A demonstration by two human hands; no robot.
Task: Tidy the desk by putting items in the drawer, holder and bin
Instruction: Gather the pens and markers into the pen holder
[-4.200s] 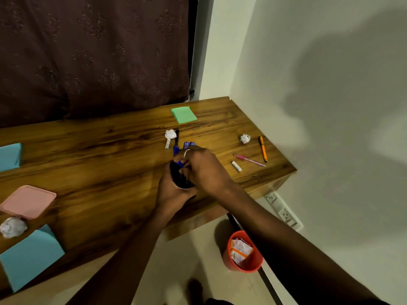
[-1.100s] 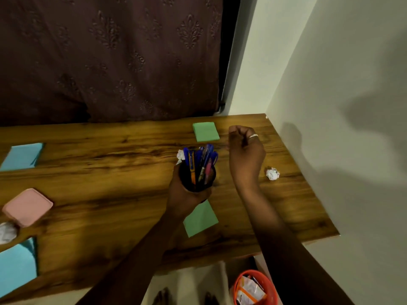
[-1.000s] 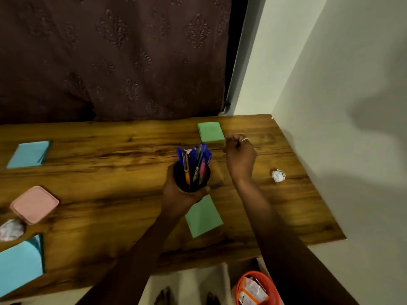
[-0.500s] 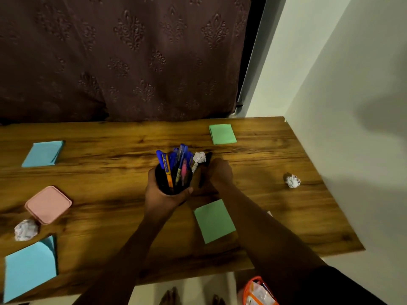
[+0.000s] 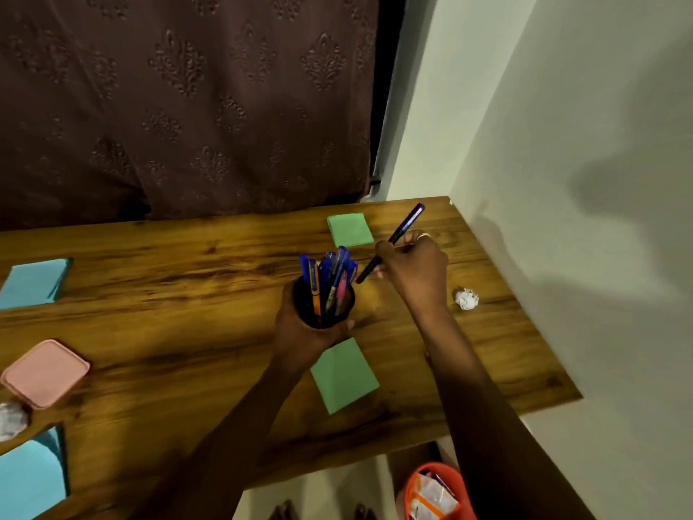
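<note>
My left hand (image 5: 300, 332) grips a black pen holder (image 5: 323, 307) above the wooden desk (image 5: 187, 332); several blue, orange and pink pens stand in it. My right hand (image 5: 412, 268) pinches a dark pen (image 5: 407, 223) held at a slant, its lower tip just right of the holder's rim. A crumpled paper ball (image 5: 466, 298) lies to the right of that hand. One green sticky pad (image 5: 349, 229) lies at the back, another green sticky pad (image 5: 343, 374) near the front under my left wrist.
Blue note pads lie at the left (image 5: 35, 283) and the front left corner (image 5: 30, 478). A pink lid (image 5: 45, 373) and a second paper ball (image 5: 13, 425) sit at the left edge. An orange bin (image 5: 435, 493) with wrappers stands on the floor. A wall bounds the desk's right.
My right hand reached down beside the holder, took up a dark pen and lifted it to the holder's right. The small paper ball beside the holder is out of sight.
</note>
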